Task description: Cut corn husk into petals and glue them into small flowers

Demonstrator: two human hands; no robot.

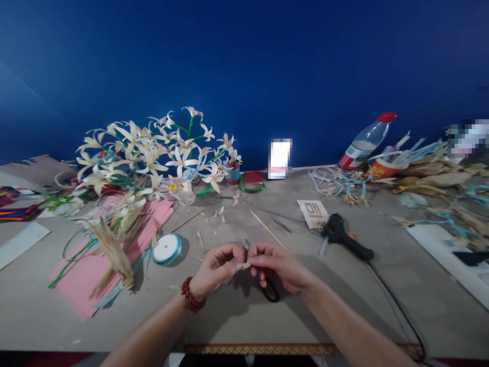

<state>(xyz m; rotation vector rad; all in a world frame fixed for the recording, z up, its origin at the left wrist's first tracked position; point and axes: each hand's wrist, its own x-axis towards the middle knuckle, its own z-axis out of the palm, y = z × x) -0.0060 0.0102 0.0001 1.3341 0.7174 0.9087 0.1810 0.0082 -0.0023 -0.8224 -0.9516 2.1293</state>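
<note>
Close together above the near middle of the table, my left hand (220,268) and my right hand (277,265) pinch a small pale piece of husk (246,265) between thumbs and fingertips. The fingers hide most of it. Below my right hand shows the black handle loop of scissors (270,291); whether those fingers also hold them, I cannot tell. Left of my left hand lies a roll of light-blue ribbon (166,248). To the right of my right hand rests a black hot glue gun (346,237), its cord running to the front edge.
Pale husk flowers (153,162) on green stems fill the back left. Dried corn husks (112,252) lie on pink paper (78,295). A thin wooden stick (268,230) lies beyond my hands. A tilted plastic bottle (361,145) and an orange bowl (387,168) stand back right.
</note>
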